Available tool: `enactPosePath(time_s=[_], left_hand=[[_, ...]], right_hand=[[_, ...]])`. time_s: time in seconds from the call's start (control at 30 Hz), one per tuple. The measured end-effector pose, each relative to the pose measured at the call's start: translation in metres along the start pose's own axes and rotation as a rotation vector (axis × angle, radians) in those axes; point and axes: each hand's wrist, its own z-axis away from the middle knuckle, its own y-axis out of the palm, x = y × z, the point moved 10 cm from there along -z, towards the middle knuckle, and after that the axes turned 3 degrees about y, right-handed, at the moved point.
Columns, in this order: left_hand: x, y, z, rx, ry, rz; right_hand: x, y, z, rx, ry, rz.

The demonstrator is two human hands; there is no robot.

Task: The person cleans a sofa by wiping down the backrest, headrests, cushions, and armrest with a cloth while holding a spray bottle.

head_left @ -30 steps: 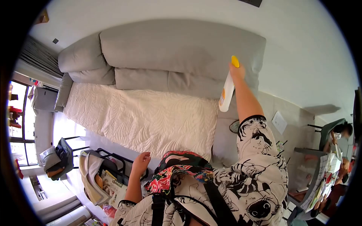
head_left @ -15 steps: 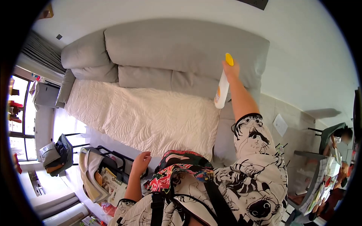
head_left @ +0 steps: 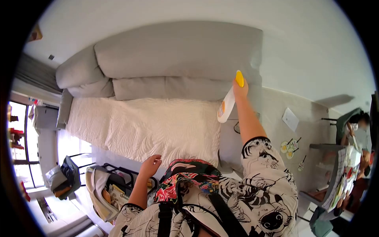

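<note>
My right hand [head_left: 241, 87] is wrapped around the neck of a white spray bottle [head_left: 227, 106] with a yellow top [head_left: 239, 79]. The bottle hangs tilted, its base toward the lower left, near the right end of a grey sofa [head_left: 177, 51]. An orange mark shows on its side. Behind the bottle lies the edge of a cream quilted cover [head_left: 142, 126] spread over the seat. My left hand [head_left: 150, 166] holds nothing, its fingers loosely bent and apart, just in front of the cover's near edge.
A black-framed chair with cloths [head_left: 104, 189] stands at the lower left, beside a dark chair [head_left: 65, 177] piled with clothes. On the floor at right lie a white sheet [head_left: 291, 119] and several small patterned items [head_left: 290, 148]. A cluttered table [head_left: 343, 173] and another person are farther right.
My right hand and the bottle have come lower, away from the sofa's backrest, and the bottle leans more. The view has shifted, showing more floor at right. My left hand's fingers bend slightly more.
</note>
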Motion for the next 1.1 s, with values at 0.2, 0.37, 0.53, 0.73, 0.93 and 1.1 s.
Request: enactPosePath(time_s=[0.2,0.37,0.53,0.73,0.93,1.1], left_hand=[[-0.111,0.052,-0.076,0.217,0.321,-0.18],[-0.206,0.148,-0.144,0.372,0.525,-0.28],[-0.261,0.285,-0.206,0.388,0.658,-0.326],[-0.321,0.371,-0.216,0.239,0.757,-0.442],[-0.302,0.423,-0.214,0.452,0.473,-0.571],[-0.283,0.417,-0.22,0.491,0.398,-0.507]], right_hand=[[-0.04,-0.099,0.109,-0.017,-0.21,-0.137],[-0.066,-0.196,0.19,-0.14,0.0,-0.11],[-0.081,-0.255,0.251,-0.085,0.078,-0.039],[-0.085,-0.307,0.3,-0.311,0.071,-0.106],[-0.092,-0.322,0.299,-0.36,0.183,-0.154],[-0.093,-0.319,0.271,-0.29,0.227,-0.445]])
